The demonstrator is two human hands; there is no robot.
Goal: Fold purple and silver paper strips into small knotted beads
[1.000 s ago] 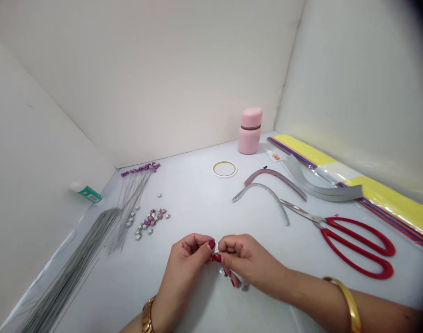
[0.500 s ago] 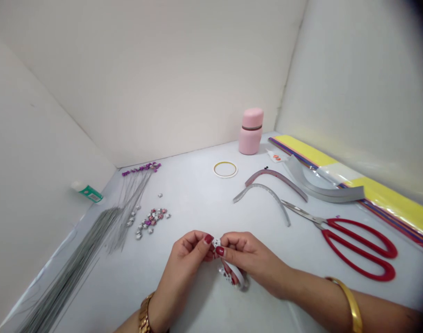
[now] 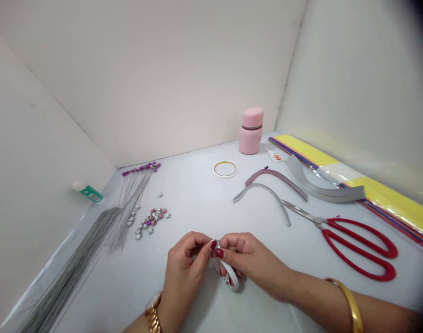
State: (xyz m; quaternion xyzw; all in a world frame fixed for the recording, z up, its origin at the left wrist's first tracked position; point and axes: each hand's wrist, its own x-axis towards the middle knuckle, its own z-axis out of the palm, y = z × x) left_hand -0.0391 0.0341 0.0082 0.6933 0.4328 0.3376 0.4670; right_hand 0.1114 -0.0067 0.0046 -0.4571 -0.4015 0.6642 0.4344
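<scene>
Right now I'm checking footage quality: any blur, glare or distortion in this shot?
Head view: evenly lit and shadows soft; the red-handled scissors are sharp; a dark vignette clips the right corners; the strip between both hands is too small to resolve.

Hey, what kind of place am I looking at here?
Probably a small craft table boxed in by plain white walls: red-handled scissors, a bundle of thin wires, small beads, and both hands folding a paper strip.

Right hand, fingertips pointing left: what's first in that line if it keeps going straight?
The left hand: its fingertips already meet the right hand over the small white strip pinched between them. Past that, probably the bundle of wires, though depth is unclear.
</scene>
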